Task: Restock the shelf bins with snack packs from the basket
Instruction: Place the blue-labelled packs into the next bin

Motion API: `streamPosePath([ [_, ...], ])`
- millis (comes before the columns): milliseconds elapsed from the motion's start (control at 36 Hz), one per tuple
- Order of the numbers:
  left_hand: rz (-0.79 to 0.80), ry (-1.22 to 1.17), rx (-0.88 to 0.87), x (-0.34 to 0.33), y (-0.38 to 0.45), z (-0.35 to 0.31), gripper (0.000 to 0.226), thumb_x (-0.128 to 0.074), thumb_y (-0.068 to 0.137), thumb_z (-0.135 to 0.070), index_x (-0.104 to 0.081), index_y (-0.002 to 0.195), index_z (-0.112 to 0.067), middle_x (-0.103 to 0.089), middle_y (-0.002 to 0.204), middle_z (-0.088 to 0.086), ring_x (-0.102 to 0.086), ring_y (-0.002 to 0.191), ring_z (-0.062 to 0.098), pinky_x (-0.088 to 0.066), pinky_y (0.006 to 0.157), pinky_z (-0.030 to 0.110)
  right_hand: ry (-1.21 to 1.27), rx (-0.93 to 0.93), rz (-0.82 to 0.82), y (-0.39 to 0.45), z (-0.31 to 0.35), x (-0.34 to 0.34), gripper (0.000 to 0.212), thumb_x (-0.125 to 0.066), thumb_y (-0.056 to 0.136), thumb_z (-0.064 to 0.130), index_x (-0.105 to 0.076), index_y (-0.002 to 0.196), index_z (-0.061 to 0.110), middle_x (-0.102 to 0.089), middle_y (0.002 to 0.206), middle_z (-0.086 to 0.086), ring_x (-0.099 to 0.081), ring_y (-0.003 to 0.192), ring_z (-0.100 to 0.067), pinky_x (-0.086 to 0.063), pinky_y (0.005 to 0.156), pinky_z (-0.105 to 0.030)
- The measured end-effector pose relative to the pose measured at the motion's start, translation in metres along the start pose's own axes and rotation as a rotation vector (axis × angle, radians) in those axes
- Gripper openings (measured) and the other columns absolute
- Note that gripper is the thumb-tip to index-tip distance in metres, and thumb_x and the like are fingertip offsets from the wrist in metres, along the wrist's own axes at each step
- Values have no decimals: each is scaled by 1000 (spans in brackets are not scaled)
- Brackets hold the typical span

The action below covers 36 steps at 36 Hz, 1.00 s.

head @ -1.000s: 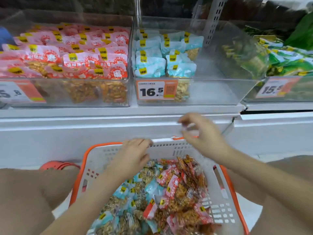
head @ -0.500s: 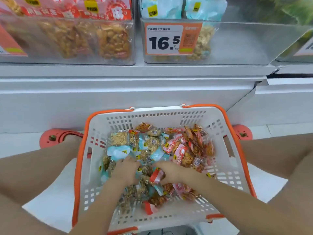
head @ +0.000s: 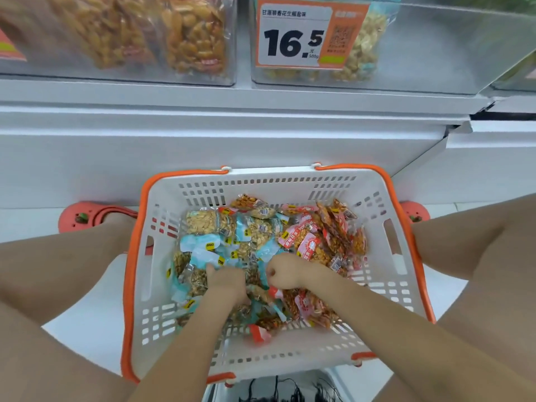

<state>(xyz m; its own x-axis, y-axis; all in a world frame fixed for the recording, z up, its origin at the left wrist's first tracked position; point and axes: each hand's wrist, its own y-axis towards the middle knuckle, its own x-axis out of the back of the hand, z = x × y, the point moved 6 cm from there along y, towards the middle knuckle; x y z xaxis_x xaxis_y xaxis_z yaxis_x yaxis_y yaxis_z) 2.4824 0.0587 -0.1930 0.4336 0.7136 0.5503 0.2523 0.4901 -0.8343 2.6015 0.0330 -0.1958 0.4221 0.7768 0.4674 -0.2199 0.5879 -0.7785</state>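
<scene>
White plastic with an orange rim, one basket [head: 162, 285] sits on the floor [head: 87, 323] between the person's two bare knees, below the white shelf [head: 203, 132]. Both forearms reach into it from six o'clock, wrists close together near the basket's middle. The left hand [head: 224, 281] lies knuckles-up on the heap, its fingers bent down and buried among the blue snack packs [head: 203, 250]; it seems to be gathering some, though which pack it holds I cannot tell. The right hand [head: 285, 271], just beside it at three o'clock, is balled up with fingers curled tight, and blue wrapper shows at its edge, so it appears to grip a pack from the same pile.

Snack packs fill the basket in two sorts, too many and too overlapped to count: the blue ones lie from the centre toward nine o'clock, and the pink snack packs [head: 309, 245] with orange contents lie from one to five o'clock. One pink pack lies apart near the basket's six o'clock wall.

Two clear shelf bins show along the twelve o'clock edge. The left bin [head: 121, 65] holds orange-brown snacks pressed to its front wall. The right bin [head: 435, 53] carries one orange price tag [head: 293, 33] reading 16.5, with pale snacks behind it. Two coral shoes peek out, one at nine o'clock [head: 78, 219] and one at three o'clock [head: 414, 211].
</scene>
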Motion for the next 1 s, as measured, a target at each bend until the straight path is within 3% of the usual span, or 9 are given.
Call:
streamPosePath([
  [83,-41,58,-24,-5,-3,-3,33,-61,85,-48,-53,102,-22,-55,97,-1,-51,107,22,-18,110,49,-38,9,-28,-3,11,-6,33,-55,92,32,-60,105,3,-63,98,-17,-59,90,-34,-44,71,-36],
  [194,-92,144,-56,-14,-2,-4,72,-63,82,-49,-34,141,-20,-31,145,10,-21,139,29,-15,111,51,-418,-60,114,8,23,-35,76,-59,76,70,-48,131,18,-57,127,-8,-51,119,-33,-38,101,-48],
  [361,-157,174,-123,-18,-1,-3,55,-72,73,-46,-50,118,-23,-55,122,-1,-32,127,24,-20,101,43,-389,-121,-149,14,26,-41,30,-58,89,31,-57,117,19,-62,118,-6,-48,120,-31,-30,105,-45],
  [500,-134,29,-169,10,-13,10,55,-77,68,-51,-50,104,-19,-52,98,-1,-53,105,21,-32,94,37,317,-45,-291,-5,0,-17,17,-68,81,22,-61,96,19,-67,96,-8,-63,89,-24,-53,79,-36],
  [611,-198,-278,-166,55,-27,32,69,-83,69,-39,-47,120,-9,-48,113,7,-55,104,25,-49,86,36,700,-22,-399,-30,-4,34,27,-77,80,21,-56,98,19,-55,111,2,-52,86,-9,-45,72,-30],
  [722,-353,-397,-184,116,-54,57,78,-86,67,-33,-42,126,-5,-41,121,9,-45,113,24,-44,92,34,747,35,-441,-58,8,94,25,-76,81,11,-56,96,14,-52,114,-2,-59,101,-23,-57,75,-34],
  [833,-420,-423,-236,179,-91,69,78,-87,66,-21,-41,128,-9,-40,127,10,-46,113,23,-43,88,30,722,63,-549,-104,18,153,24,-76,81,10,-54,91,14,-52,84,-4,-56,61,-17,-55,58,-27],
  [917,-463,-663,-315,221,-124,69,63,-79,73,-2,-40,120,-15,-43,113,12,-58,78,16,-52,65,32,826,81,-603,-136,24,192,27,-73,82,5,-50,90,17,-48,75,-3,-51,60,-16,-55,61,-35],
  [1000,-461,-927,-378,241,-154,67,52,-68,83,4,-36,119,-13,-50,83,9,-57,49,1,-47,46,17,918,81,-674,-162,18,221,30,-72,82,6,-54,104,15,-57,94,-5,-59,85,-21,-58,73,-44],
])
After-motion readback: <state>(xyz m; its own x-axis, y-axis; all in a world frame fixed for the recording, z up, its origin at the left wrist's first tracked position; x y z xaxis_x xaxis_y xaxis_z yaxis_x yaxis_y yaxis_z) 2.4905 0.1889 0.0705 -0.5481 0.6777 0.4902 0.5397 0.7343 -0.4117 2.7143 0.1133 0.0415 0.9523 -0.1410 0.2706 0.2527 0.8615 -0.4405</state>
